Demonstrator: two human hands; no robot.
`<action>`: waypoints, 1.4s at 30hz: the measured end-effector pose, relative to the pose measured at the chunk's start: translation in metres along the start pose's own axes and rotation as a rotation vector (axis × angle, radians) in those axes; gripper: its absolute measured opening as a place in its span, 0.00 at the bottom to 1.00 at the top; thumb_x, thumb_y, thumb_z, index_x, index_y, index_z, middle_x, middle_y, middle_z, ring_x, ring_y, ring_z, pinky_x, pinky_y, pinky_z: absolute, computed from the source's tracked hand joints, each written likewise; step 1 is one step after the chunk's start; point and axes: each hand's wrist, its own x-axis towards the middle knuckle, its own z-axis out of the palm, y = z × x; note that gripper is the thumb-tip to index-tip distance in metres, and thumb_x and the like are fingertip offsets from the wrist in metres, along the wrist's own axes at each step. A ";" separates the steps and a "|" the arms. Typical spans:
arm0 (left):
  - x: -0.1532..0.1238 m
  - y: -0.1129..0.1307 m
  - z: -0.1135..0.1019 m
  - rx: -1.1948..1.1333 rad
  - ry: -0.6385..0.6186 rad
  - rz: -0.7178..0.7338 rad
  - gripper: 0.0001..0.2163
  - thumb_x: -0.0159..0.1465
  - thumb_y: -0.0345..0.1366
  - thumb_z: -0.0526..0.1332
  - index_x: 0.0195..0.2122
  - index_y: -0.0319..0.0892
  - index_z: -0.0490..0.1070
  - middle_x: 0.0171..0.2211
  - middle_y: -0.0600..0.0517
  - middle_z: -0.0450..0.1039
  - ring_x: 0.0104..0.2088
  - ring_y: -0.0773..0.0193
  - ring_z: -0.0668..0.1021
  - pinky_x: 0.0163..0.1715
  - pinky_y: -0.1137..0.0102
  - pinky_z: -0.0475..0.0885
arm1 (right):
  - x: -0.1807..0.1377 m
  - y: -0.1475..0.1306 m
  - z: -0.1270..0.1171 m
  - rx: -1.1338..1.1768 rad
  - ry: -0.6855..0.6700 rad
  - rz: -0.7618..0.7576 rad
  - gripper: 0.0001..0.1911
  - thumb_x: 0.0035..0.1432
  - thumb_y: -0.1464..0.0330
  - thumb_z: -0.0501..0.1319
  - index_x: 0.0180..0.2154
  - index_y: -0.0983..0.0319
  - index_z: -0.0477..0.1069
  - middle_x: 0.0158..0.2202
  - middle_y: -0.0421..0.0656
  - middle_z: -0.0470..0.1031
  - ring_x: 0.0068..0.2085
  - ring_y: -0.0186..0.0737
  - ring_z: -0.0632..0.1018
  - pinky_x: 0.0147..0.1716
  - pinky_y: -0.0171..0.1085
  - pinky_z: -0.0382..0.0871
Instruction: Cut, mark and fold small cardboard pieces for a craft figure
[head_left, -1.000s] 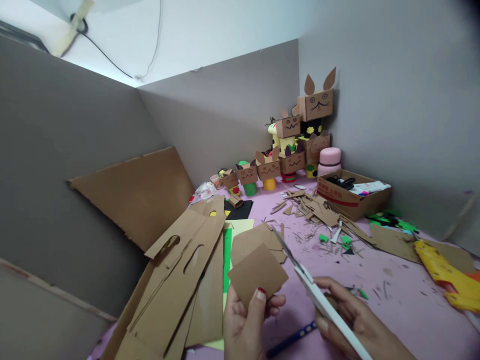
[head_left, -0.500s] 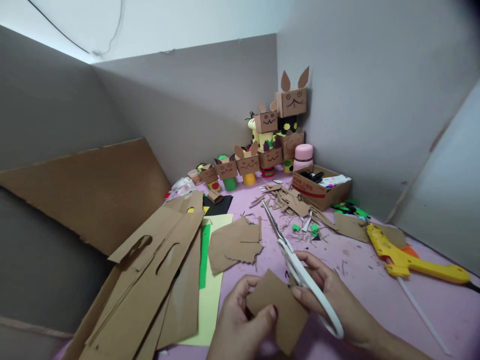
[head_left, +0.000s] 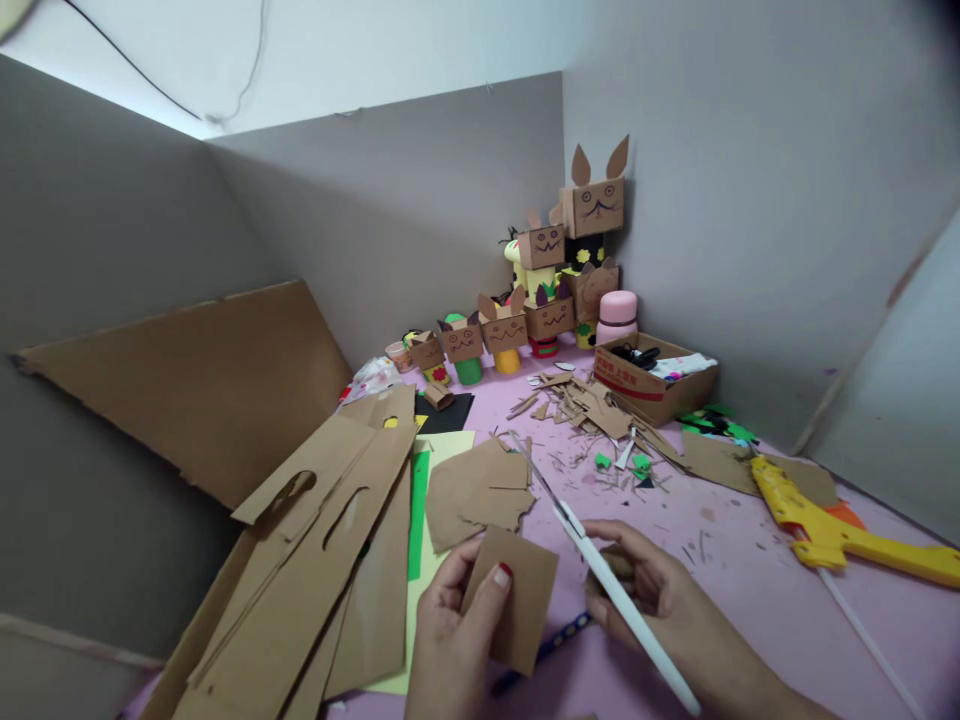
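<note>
My left hand (head_left: 465, 625) is closed on a small four-sided piece of brown cardboard (head_left: 525, 610), thumb on its face and fingers behind. My right hand (head_left: 660, 600) grips a pair of white-handled scissors (head_left: 611, 580), their blades pointing up and away to the left, apart from the cardboard piece. Something brownish shows between the right fingers, too hidden to name. A dark blue pencil-like stick with light spots (head_left: 566, 635) lies on the table between my hands. Just beyond the left hand is a larger cut cardboard sheet (head_left: 476, 490) with a ragged edge.
Long cardboard sheets (head_left: 300, 580) are stacked at left over yellow paper (head_left: 450, 443). Cardboard scraps (head_left: 592, 405) lie ahead, near an open box (head_left: 637, 388). A yellow glue gun (head_left: 810, 520) rests at right. Several cardboard animal figures (head_left: 502, 330) and a pink flask (head_left: 617, 315) stand behind.
The cardboard piece has turned more upright and moved up and left with my left hand. My right hand and the scissors have tilted and drawn apart from it, uncovering the blue stick.
</note>
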 end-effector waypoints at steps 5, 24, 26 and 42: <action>0.004 -0.001 -0.002 -0.036 0.037 -0.026 0.16 0.49 0.43 0.68 0.37 0.39 0.75 0.31 0.49 0.78 0.34 0.57 0.78 0.30 0.72 0.71 | 0.009 -0.001 -0.029 -0.742 0.297 -0.148 0.25 0.50 0.69 0.57 0.52 0.56 0.68 0.45 0.45 0.76 0.40 0.49 0.77 0.40 0.43 0.69; 0.019 -0.021 -0.008 -0.099 -0.131 0.056 0.17 0.54 0.37 0.64 0.45 0.40 0.71 0.38 0.47 0.79 0.35 0.62 0.79 0.36 0.72 0.71 | 0.018 0.002 -0.079 -1.435 0.453 -0.173 0.16 0.55 0.73 0.53 0.44 0.66 0.74 0.38 0.56 0.73 0.43 0.57 0.71 0.39 0.47 0.65; 0.019 -0.021 -0.007 -0.087 -0.152 0.061 0.18 0.55 0.38 0.64 0.46 0.40 0.70 0.39 0.47 0.78 0.37 0.62 0.79 0.36 0.72 0.71 | 0.015 0.000 -0.070 -1.353 0.460 -0.258 0.15 0.57 0.73 0.52 0.44 0.66 0.73 0.42 0.54 0.72 0.45 0.54 0.70 0.43 0.46 0.63; 0.017 -0.034 -0.011 0.486 -0.349 0.358 0.14 0.63 0.41 0.54 0.43 0.39 0.72 0.35 0.46 0.77 0.35 0.58 0.77 0.33 0.68 0.71 | 0.013 0.016 -0.020 -0.099 -0.068 -0.020 0.20 0.53 0.51 0.59 0.30 0.63 0.66 0.21 0.34 0.61 0.19 0.28 0.58 0.18 0.30 0.49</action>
